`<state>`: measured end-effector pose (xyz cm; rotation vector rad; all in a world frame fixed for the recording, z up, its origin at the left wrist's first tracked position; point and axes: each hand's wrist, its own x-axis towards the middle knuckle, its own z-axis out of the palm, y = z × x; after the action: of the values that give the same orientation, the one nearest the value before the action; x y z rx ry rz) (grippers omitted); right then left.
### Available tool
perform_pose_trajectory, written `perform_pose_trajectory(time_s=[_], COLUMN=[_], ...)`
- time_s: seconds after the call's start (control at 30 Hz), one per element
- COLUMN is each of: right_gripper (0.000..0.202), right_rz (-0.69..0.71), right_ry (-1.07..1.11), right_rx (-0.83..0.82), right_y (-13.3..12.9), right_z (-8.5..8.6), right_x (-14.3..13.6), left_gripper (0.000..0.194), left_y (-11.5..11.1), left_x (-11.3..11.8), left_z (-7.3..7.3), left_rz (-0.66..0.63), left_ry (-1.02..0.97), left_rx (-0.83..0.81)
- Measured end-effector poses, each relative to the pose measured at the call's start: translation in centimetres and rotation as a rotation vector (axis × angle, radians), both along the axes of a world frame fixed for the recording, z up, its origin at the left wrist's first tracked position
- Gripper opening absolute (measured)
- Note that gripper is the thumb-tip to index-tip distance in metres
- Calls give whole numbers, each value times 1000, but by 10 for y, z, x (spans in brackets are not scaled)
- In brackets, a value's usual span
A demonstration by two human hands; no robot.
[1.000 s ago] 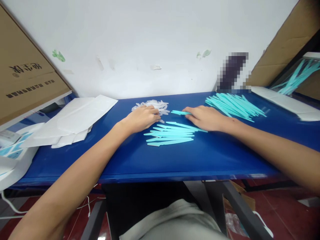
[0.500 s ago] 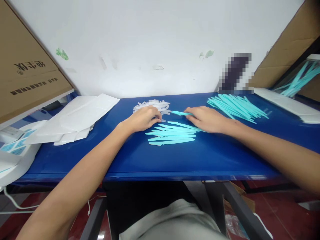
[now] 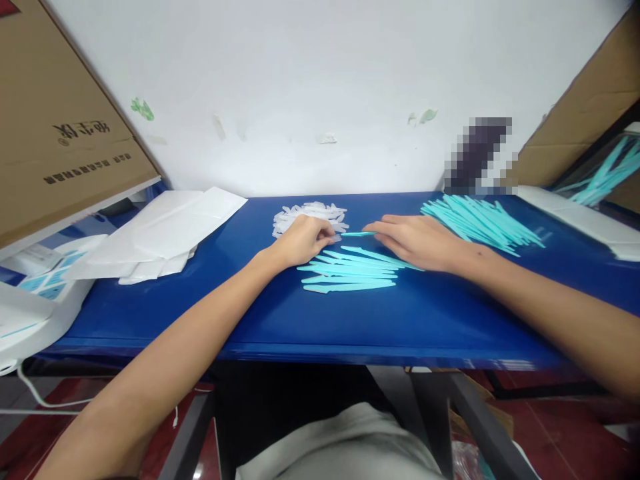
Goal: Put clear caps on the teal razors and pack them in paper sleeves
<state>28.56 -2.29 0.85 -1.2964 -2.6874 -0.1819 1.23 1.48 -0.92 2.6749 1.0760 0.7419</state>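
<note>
My right hand [image 3: 415, 241] pinches a turquoise eyebrow razor [image 3: 356, 234], its blade end pointing left. My left hand [image 3: 306, 239] is closed at the front of a pile of translucent white caps [image 3: 285, 217]. A small cap [image 3: 338, 238] shows at its fingertips, close to the razor's tip. Whether cap and razor touch, I cannot tell. Below both hands several turquoise razors [image 3: 350, 285] lie side by side on the blue table [image 3: 310, 327]. Behind my right hand is a larger heap of the same razors [image 3: 485, 223].
White paper sheets or bags [image 3: 160, 227] lie at the left, partly over a white device [image 3: 80, 300]. A cardboard box [image 3: 75, 87] stands at far left. On the right are a white panel [image 3: 580, 217] and more turquoise razors [image 3: 607, 173]. The white wall [image 3: 300, 80] rises behind.
My right hand has turned the razor level and lowered it slightly. My left fingers have closed in a pinch, with a cap at the tips. The whole view has shifted slightly.
</note>
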Motion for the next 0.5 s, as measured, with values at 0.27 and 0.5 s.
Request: perform_pose_trajectory(time_s=[0.27, 0.5], right_gripper=[51, 53], right_rz=[28, 57], right_ry=[-56, -47], right_rx=[33, 25], right_y=[5, 6], right_z=[-4, -2], right_x=[0, 0], left_gripper=[12, 13], left_y=[0, 1], left_x=[2, 3], left_z=[2, -1], left_rz=[-15, -25], left_ry=[-37, -56], left_rx=[-85, -63])
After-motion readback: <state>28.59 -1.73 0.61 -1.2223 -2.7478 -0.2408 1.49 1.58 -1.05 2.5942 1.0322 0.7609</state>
